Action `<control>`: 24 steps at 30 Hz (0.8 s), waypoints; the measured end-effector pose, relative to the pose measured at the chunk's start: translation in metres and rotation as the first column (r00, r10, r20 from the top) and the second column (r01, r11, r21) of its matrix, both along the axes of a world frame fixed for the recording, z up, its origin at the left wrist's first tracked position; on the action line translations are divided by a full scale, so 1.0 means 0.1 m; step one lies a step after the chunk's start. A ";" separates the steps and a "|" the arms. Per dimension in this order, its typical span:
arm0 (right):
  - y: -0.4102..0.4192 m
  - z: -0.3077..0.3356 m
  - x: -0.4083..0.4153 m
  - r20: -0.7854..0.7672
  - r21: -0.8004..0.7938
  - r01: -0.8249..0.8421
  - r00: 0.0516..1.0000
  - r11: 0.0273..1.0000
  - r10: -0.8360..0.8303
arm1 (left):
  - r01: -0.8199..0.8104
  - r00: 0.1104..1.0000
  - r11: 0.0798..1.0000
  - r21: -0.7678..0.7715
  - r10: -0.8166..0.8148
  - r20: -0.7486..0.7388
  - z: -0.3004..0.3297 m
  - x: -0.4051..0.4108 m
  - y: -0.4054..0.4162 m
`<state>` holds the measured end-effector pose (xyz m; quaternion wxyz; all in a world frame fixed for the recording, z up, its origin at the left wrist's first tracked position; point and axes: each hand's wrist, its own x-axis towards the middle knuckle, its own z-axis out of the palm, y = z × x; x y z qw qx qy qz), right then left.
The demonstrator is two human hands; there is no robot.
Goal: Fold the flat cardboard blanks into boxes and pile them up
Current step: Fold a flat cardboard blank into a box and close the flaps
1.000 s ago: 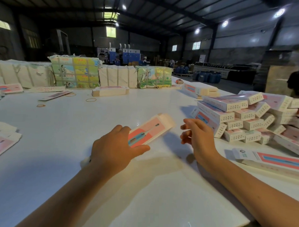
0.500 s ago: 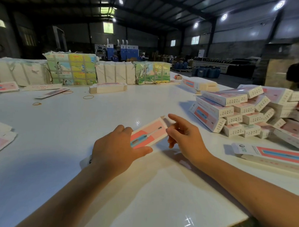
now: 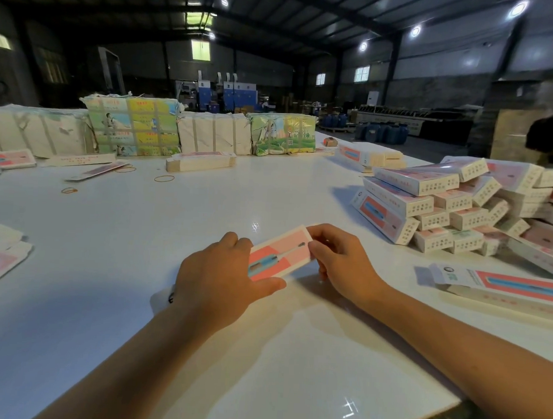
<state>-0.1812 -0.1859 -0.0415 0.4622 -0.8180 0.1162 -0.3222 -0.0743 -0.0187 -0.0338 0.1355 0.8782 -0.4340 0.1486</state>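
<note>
My left hand (image 3: 222, 270) is still gripping the near half of the pink-and-white box (image 3: 281, 255), fingers curled over its far edge and thumb lying along the near edge, holding it just above the white desk (image 3: 173, 224). My right hand (image 3: 342, 263) is now closing on the box's far end: a second ago it was hanging apart to the right with fingers loosely curled, half a second ago its fingertips were only reaching the corner, and now its fingers and thumb are pinching that end. The box is sitting lower and flatter than before, its printed face turned up toward me.

To the right, the pile of folded boxes (image 3: 443, 204) is lying where it was, well apart from my hands, and a flat blank (image 3: 503, 282) is resting on the desk just nearer than the pile. Wrapped bundles (image 3: 133, 125) are lining the far edge of the desk, with rubber bands (image 3: 164, 178) scattered in front of them. A person's dark hair (image 3: 551, 135) is showing at the far right.
</note>
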 end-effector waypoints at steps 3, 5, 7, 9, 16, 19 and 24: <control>0.00 0.00 0.00 0.051 -0.116 0.052 0.998 0.992 -0.046 | -0.003 1.000 0.998 -0.057 0.004 0.013 -0.01 0.00 0.00; -0.01 0.02 0.00 0.165 -0.201 0.169 0.977 0.965 -0.136 | 0.004 1.000 0.993 -0.116 -0.005 -0.005 -0.02 -0.01 -0.01; -0.03 0.05 0.01 0.229 -0.174 0.255 0.950 0.951 -0.213 | 0.013 1.000 0.985 -0.174 -0.017 -0.022 -0.03 0.00 -0.01; -0.08 0.08 0.02 0.170 0.162 0.134 0.972 0.978 -0.161 | 0.018 0.999 0.979 -0.202 -0.025 -0.032 -0.03 -0.01 -0.01; -0.07 0.06 0.01 0.155 0.465 -0.189 0.979 0.865 0.131 | 0.051 0.998 0.992 -0.112 -0.053 -0.015 -0.02 -0.11 -0.03; 0.01 -0.04 -0.01 0.053 -0.274 0.045 0.998 0.961 -0.032 | 0.040 0.999 0.996 -0.080 -0.037 0.038 -0.02 -0.13 -0.03; 0.06 -0.05 -0.02 -0.015 -0.194 -0.074 0.997 0.978 0.072 | 0.034 0.995 0.998 -0.048 -0.029 0.092 -0.03 -0.11 0.00</control>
